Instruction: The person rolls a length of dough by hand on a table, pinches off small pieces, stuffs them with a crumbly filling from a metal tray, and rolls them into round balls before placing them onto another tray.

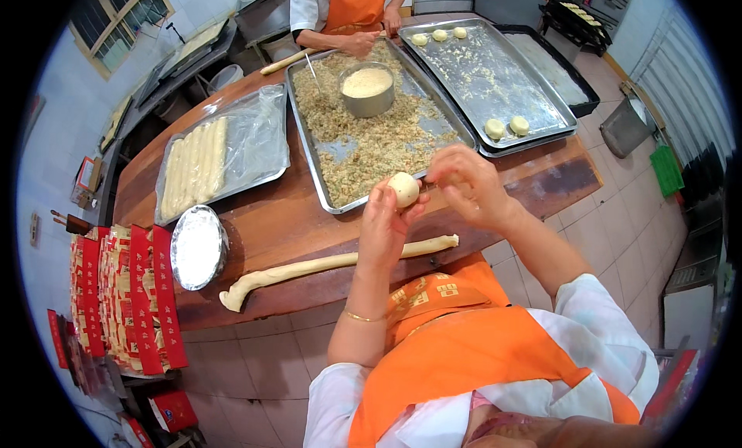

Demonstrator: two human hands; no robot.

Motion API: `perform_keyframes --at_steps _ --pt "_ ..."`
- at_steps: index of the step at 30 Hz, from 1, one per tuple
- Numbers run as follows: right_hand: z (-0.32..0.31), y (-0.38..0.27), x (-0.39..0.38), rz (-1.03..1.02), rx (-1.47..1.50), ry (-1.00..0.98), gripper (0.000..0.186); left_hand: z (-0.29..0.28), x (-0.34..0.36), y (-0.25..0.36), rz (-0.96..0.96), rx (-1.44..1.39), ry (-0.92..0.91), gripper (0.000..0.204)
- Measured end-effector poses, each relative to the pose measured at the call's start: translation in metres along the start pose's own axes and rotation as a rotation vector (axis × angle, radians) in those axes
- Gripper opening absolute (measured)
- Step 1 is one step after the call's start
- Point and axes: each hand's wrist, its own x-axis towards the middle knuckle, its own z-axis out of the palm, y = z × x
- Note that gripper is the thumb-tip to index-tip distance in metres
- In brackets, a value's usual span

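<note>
My left hand (390, 216) holds a pale, round dough ball (403, 189) with its fingers wrapped round it. My right hand (464, 185) is just to the right of the ball, fingers loosely curled and apart. A long dough rope (340, 263) lies along the table's near edge below my hands. Beyond them, a steel tray (332, 207) holds crumbly filling (355, 166), with a round metal container (367, 102) of pale crumbs in it and a thin utensil (313, 73) leaning at its left.
Dough strips (193, 166) lie on a plastic-lined tray at left, above a white powder bowl (197, 247). Another tray (487, 77) at right bears several small dough rounds. A co-worker's hand (359, 44) is over the filling tray's far end. Red packets (139, 301) are stacked beside the wooden table (255, 216).
</note>
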Motion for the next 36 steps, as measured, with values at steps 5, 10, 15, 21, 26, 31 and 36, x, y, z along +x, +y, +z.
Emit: perform_keyframes --at_steps 5,10,15,21,26,31,36 --pt "0.027 0.076 -0.084 0.358 -0.233 -0.195 0.018 -0.01 0.0 -0.006 -0.078 -0.111 0.081 0.035" --pt "0.032 0.097 -0.127 0.347 -0.462 -0.235 0.032 -0.015 0.004 -0.023 -0.131 0.042 0.091 0.032" --pt "0.028 0.05 -0.095 0.383 -0.1 0.053 0.054 -0.01 0.011 -0.042 -0.246 0.146 0.08 0.036" --pt "0.045 0.057 -0.114 0.474 -0.048 -0.013 0.059 -0.011 0.017 -0.063 -0.299 0.566 0.084 0.045" --pt "0.067 0.072 -0.139 0.545 -0.287 -0.037 0.056 -0.023 0.026 -0.066 -0.033 0.893 0.246 0.043" --pt "0.059 0.073 -0.14 0.522 -0.283 -0.053 0.058 0.004 0.064 -0.073 0.119 1.339 0.035 0.045" --pt "0.037 0.072 -0.148 0.519 -0.248 0.175 0.053 -0.007 0.08 -0.107 0.238 1.628 -0.194 0.047"
